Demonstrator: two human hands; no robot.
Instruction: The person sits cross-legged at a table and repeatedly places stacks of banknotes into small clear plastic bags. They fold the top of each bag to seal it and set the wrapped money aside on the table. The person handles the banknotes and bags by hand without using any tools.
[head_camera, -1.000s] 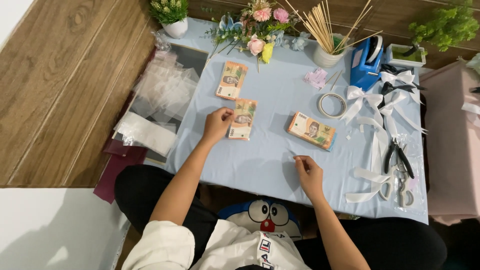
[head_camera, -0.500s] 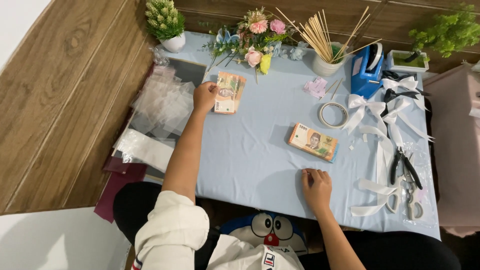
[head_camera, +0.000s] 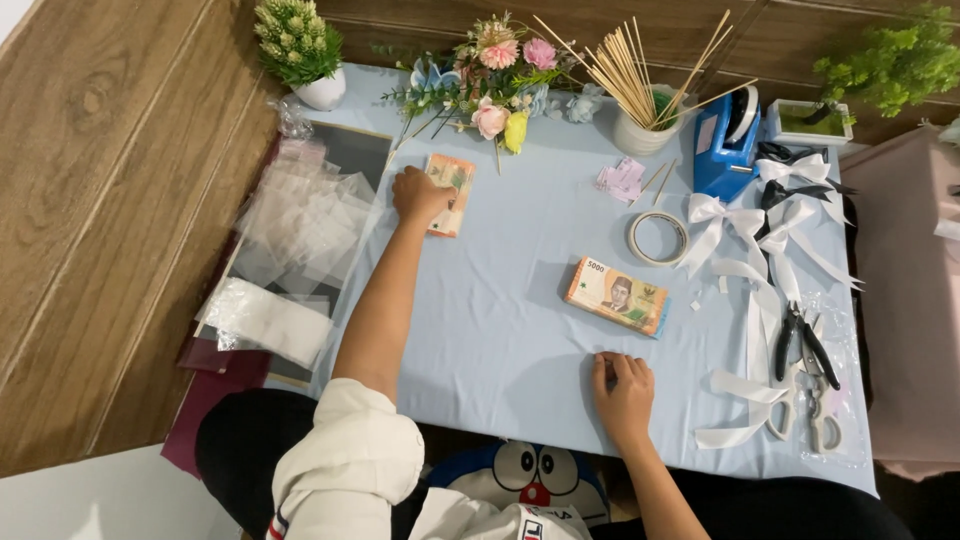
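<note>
The left hand (head_camera: 418, 193) lies fingers-down on the far stack of banknotes (head_camera: 452, 192) near the flowers (head_camera: 497, 85). The right hand (head_camera: 622, 385) rests flat and empty on the counter (head_camera: 500, 320), with a second banknote stack (head_camera: 617, 296) just beyond it, long axis slanting rightward.

Matt paper banknote stack (head_camera: 447, 194), smooth blue tablecloth (head_camera: 500, 330), glossy satin ribbons (head_camera: 760, 250)

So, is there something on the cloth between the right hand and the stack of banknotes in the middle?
Nothing visible. The right hand rests flat near the table's front edge, and only bare blue tablecloth lies between it and the banknote stack.
</note>
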